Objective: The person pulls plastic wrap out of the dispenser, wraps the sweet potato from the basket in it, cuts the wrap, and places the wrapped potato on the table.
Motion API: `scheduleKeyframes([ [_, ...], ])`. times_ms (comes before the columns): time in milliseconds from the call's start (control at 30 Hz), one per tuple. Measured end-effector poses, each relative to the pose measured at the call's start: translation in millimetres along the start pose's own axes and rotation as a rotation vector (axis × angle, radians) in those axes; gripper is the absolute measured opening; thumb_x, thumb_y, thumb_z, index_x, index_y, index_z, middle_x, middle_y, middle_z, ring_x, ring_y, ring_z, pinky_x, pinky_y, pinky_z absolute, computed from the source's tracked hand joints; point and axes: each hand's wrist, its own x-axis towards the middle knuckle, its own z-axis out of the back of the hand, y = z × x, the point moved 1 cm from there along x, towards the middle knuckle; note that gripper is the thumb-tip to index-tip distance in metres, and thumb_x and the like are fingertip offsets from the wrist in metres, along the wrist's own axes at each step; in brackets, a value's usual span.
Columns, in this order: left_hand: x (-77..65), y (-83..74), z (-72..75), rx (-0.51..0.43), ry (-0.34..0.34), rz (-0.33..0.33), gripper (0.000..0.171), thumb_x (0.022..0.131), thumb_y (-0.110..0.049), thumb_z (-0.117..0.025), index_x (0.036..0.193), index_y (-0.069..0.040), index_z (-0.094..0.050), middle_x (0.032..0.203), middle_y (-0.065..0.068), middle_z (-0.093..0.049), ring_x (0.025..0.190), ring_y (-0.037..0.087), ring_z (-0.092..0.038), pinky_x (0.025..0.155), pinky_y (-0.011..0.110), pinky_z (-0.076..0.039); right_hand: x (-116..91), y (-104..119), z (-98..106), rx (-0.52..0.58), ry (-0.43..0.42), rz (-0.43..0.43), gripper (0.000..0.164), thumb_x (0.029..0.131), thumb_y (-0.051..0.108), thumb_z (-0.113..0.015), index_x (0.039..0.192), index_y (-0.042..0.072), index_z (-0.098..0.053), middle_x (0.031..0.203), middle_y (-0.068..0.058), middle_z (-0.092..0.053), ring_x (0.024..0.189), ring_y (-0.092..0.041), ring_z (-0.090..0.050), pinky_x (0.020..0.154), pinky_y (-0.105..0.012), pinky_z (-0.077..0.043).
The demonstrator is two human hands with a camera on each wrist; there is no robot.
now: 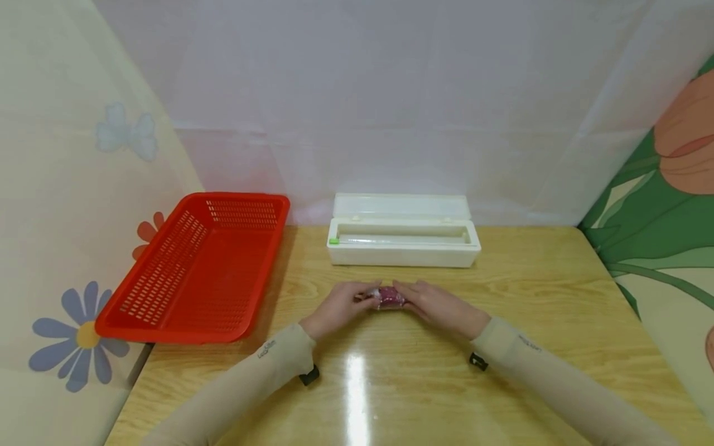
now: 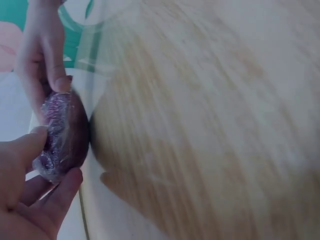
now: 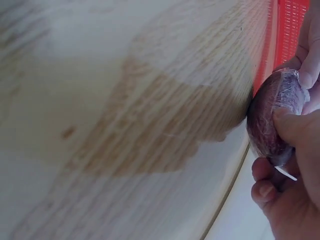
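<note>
A dark purple, oblong vegetable [image 1: 392,297], wrapped in clear cling film, sits low at the tabletop between both hands; it may be a sweet potato, but the film blurs its kind. My left hand [image 1: 341,307] grips one end, thumb on the near side and fingers around the tip, as the left wrist view of the wrapped vegetable [image 2: 65,135] shows. The other end is held by my right hand [image 1: 446,308]; its thumb presses the film in the right wrist view, where the vegetable [image 3: 265,117] nearly touches the table. Crinkled film gathers at the left end.
Behind the hands stands a white cling film dispenser [image 1: 404,256], its clear lid [image 1: 401,205] raised and a green slide cutter [image 1: 333,241] at its left end. A red plastic basket [image 1: 223,272] is at the left. A pale cloth [image 1: 390,111] hangs behind the wooden table [image 1: 546,291].
</note>
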Motion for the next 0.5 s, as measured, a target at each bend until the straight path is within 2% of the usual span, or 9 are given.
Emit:
scheduleKeyframes([
  [67,-0.4,0.7,0.2,0.005,-0.019,-0.021,0.040,0.101,-0.021,-0.070,0.139,-0.007,-0.066,0.135,0.011,-0.069,0.122,0.024,-0.068,0.104,0.039,-0.053,-0.2,0.3,-0.1,0.004,-0.012,-0.001,0.058,0.107,0.019,-0.059,0.159,0.001,-0.038,0.146,-0.018,-0.059,0.122,-0.033,-0.065,0.106,-0.047,-0.052],
  [167,0.7,1.5,0.2,0.053,-0.003,-0.056,0.038,0.105,-0.021,-0.064,0.141,-0.008,-0.065,0.135,0.010,-0.069,0.124,0.023,-0.066,0.107,0.039,-0.052,-0.2,0.8,0.1,0.008,-0.036,0.011,0.058,0.107,0.018,-0.060,0.159,0.003,-0.039,0.146,-0.017,-0.060,0.118,-0.031,-0.066,0.103,-0.046,-0.054],
  [333,3.1,-0.8,-2.4,0.146,0.033,-0.114,0.042,0.110,-0.017,-0.053,0.149,-0.001,-0.053,0.141,0.018,-0.064,0.127,0.031,-0.064,0.110,0.044,-0.049,0.8,2.1,-0.7,-0.051,-0.051,0.041,0.051,0.107,0.014,-0.058,0.155,0.002,-0.045,0.155,-0.017,-0.051,0.130,-0.037,-0.060,0.110,-0.050,-0.048],
  [500,4.7,-1.3,-4.4,0.138,0.044,-0.097,0.045,0.111,-0.016,-0.050,0.150,0.005,-0.048,0.146,0.022,-0.058,0.132,0.034,-0.060,0.113,0.045,-0.046,2.7,3.3,-2.1,-0.123,-0.061,0.059,0.050,0.106,0.012,-0.058,0.153,-0.002,-0.047,0.153,-0.018,-0.053,0.126,-0.037,-0.062,0.108,-0.050,-0.050],
])
